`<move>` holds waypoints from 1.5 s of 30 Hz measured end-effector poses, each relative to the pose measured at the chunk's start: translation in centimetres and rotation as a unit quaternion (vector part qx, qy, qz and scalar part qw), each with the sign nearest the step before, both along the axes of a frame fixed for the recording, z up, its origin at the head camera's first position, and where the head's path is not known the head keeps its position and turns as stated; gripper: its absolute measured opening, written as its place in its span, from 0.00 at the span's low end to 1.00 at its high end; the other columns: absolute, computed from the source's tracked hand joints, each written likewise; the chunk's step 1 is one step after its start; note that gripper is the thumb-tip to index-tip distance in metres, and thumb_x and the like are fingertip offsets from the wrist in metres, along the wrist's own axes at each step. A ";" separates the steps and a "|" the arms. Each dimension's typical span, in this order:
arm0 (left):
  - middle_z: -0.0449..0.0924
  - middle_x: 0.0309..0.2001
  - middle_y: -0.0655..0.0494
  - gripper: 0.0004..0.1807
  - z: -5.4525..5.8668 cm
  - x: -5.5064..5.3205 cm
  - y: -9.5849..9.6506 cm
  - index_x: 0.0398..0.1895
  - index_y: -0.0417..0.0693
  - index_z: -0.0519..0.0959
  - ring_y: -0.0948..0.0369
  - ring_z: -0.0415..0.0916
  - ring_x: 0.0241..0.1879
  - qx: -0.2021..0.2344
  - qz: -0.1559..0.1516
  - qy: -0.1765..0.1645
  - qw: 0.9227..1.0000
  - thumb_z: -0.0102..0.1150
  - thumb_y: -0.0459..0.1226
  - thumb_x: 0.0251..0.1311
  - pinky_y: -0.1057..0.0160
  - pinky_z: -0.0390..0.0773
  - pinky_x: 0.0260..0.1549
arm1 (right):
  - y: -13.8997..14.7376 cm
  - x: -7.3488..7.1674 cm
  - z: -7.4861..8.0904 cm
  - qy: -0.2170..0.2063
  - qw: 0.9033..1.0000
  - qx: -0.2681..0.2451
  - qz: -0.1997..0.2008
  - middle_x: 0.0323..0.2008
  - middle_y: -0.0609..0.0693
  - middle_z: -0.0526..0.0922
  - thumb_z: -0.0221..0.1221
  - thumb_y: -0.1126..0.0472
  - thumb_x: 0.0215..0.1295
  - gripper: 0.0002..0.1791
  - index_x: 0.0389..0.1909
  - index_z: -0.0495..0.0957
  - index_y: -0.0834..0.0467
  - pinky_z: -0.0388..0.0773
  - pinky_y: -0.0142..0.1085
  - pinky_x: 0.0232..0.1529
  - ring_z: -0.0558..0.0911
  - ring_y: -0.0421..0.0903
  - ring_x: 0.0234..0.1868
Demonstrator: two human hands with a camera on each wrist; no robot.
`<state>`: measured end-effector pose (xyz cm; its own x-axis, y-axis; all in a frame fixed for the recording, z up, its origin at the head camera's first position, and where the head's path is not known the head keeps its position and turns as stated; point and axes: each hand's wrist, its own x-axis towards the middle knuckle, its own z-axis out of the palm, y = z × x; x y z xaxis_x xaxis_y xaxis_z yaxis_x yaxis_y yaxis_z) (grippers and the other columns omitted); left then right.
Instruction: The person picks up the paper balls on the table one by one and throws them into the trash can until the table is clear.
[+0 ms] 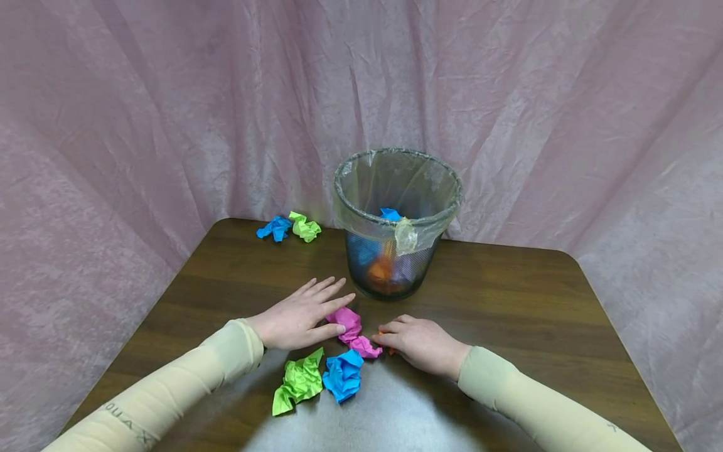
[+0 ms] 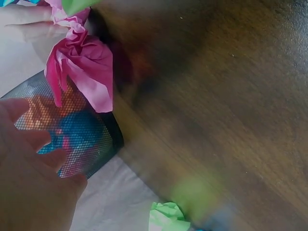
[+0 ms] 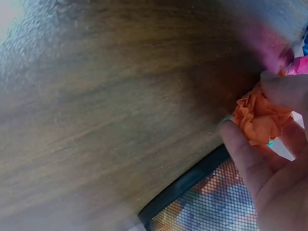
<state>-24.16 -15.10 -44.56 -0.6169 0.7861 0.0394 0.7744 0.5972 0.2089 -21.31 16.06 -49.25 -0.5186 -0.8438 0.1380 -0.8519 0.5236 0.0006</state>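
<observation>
My right hand holds a crumpled orange paper ball low over the table, with thumb and fingers curled round it in the right wrist view. To its left, my left hand is spread flat with straight fingers, its thumb overlapping a crumpled pink paper in the head view. A smaller pink piece of paper lies between the hands. Nearer the front are a blue crumpled paper and a green one.
Beyond the hands stands a black mesh wastebasket with a clear liner, holding several crumpled papers. Another blue paper ball and green paper ball lie at the table's back left. A pink curtain hangs behind the wooden table.
</observation>
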 end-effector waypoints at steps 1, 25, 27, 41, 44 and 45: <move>0.47 0.81 0.48 0.40 0.0 0.0 0.0 0.81 0.58 0.59 0.46 0.42 0.80 0.001 -0.001 0.000 1.000 0.35 0.66 0.75 0.39 0.45 0.75 | 0.0 0.1 0.0 0.004 1.000 0.004 -0.002 0.56 0.47 0.84 0.63 0.60 0.72 0.21 0.65 0.81 0.49 0.82 0.41 0.52 0.81 0.47 0.56; 0.42 0.83 0.53 0.41 0.3 1.2 1.7 0.82 0.59 0.55 0.48 0.40 0.80 -0.003 -0.023 -0.014 1.000 0.33 0.67 0.74 0.41 0.42 0.76 | 2.3 1.2 -0.2 0.040 0.998 -0.041 -0.032 0.46 0.45 0.85 0.64 0.68 0.65 0.08 0.32 0.79 0.51 0.81 0.39 0.41 0.82 0.45 0.44; 0.42 0.83 0.54 0.40 0.4 1.3 1.9 0.82 0.59 0.56 0.49 0.40 0.81 -0.001 -0.028 -0.012 1.000 0.33 0.67 0.75 0.41 0.42 0.76 | 2.7 1.4 0.0 0.037 0.998 -0.042 -0.036 0.45 0.44 0.85 0.63 0.69 0.65 0.09 0.33 0.79 0.51 0.81 0.39 0.41 0.82 0.45 0.45; 0.41 0.83 0.56 0.40 2.1 2.1 3.9 0.82 0.62 0.55 0.56 0.34 0.81 0.007 -0.070 0.020 0.997 0.36 0.67 0.74 0.45 0.41 0.76 | 6.7 1.8 3.2 0.066 0.992 -0.079 -0.066 0.46 0.45 0.85 0.66 0.78 0.56 0.17 0.39 0.82 0.53 0.83 0.39 0.39 0.84 0.44 0.45; 0.41 0.83 0.56 0.40 2.7 2.3 4.3 0.82 0.61 0.55 0.57 0.32 0.81 0.007 -0.082 0.021 0.996 0.38 0.66 0.74 0.47 0.40 0.77 | 7.5 1.9 4.2 0.055 0.992 -0.075 -0.080 0.47 0.46 0.85 0.67 0.78 0.56 0.17 0.39 0.82 0.52 0.83 0.39 0.40 0.84 0.45 0.47; 0.41 0.83 0.56 0.40 2.9 2.4 4.5 0.82 0.61 0.56 0.57 0.32 0.81 0.008 -0.086 0.022 0.996 0.39 0.66 0.74 0.46 0.40 0.77 | 7.7 1.9 4.5 0.051 0.992 -0.075 -0.085 0.48 0.47 0.85 0.67 0.77 0.57 0.17 0.38 0.82 0.52 0.83 0.40 0.40 0.84 0.45 0.47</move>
<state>-21.78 -10.58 -41.70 -0.4709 0.8789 0.0765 0.8733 0.4522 0.1812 -19.42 23.79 -44.76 -0.6278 -0.7121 0.3143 -0.7513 0.6599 -0.0055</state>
